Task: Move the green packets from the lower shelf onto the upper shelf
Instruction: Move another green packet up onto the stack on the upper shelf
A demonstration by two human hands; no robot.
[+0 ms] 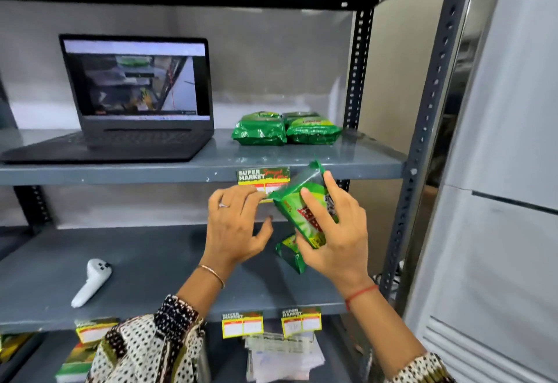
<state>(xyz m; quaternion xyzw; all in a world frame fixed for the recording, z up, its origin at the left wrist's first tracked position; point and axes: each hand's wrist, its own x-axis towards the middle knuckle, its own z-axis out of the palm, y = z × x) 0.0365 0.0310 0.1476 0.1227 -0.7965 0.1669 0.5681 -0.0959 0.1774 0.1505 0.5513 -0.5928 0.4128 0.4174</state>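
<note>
My right hand (333, 231) grips a green packet (294, 206), tilted, in front of the upper shelf's edge (181, 172). My left hand (237, 225) is just left of it, fingers spread, fingertips close to the packet's top corner; whether they touch is unclear. A second green packet (288, 254) lies on the lower shelf (151, 261), partly hidden behind my right hand. Two green packets (259, 131) (314, 130) rest side by side at the back right of the upper shelf.
An open laptop (129, 101) fills the left half of the upper shelf. A white controller (92, 281) lies on the lower shelf's left. Price labels (262, 177) hang on the shelf edges. A metal upright (422, 128) and a grey cabinet (507, 171) stand to the right.
</note>
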